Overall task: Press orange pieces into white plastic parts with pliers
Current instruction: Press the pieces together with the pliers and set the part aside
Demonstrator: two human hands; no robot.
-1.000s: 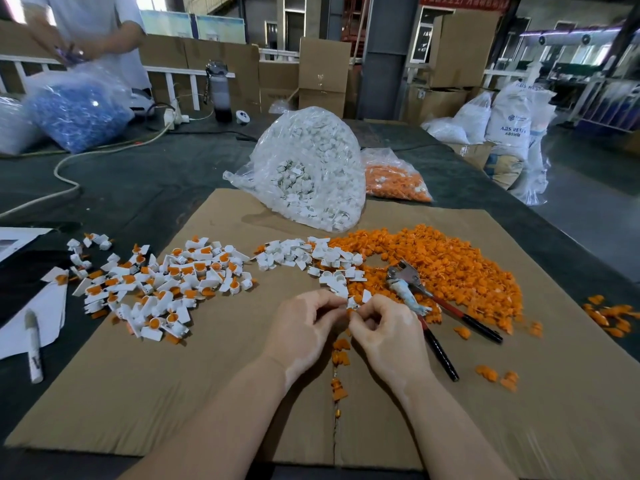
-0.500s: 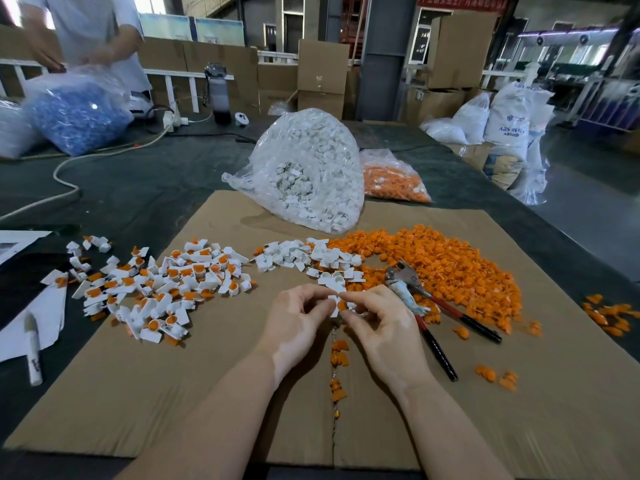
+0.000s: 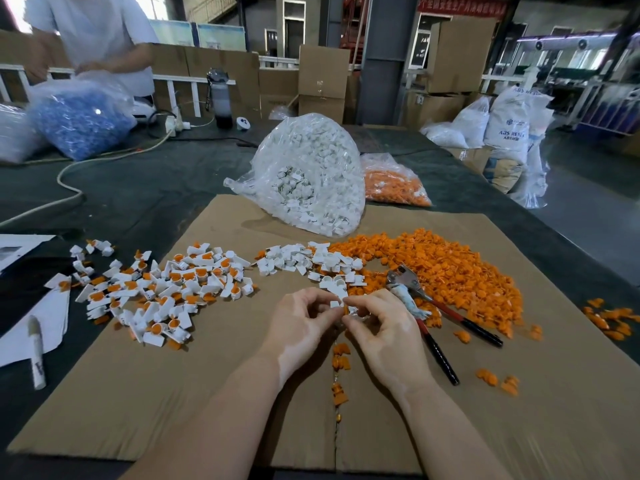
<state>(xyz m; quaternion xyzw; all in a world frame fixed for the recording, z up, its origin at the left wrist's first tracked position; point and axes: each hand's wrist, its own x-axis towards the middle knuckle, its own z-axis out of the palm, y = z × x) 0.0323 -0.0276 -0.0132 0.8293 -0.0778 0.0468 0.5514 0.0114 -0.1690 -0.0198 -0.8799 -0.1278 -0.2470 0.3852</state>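
bare cardboard (image 3: 207,393) near-left — free | pliers (image 3: 426,306) block right

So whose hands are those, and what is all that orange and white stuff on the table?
There is no machine here. The hands belong to a person wearing a camera on their head, so you look down as they do. The left hand and the right hand meet in the middle and pinch a small white part between their fingertips. They work over a sheet of cardboard. On it lie a heap of orange pieces, a few loose white parts, and, on the left, a pile of white parts with orange already inside. The pliers lie untouched beside the right hand. Behind stands a clear bag of white parts.
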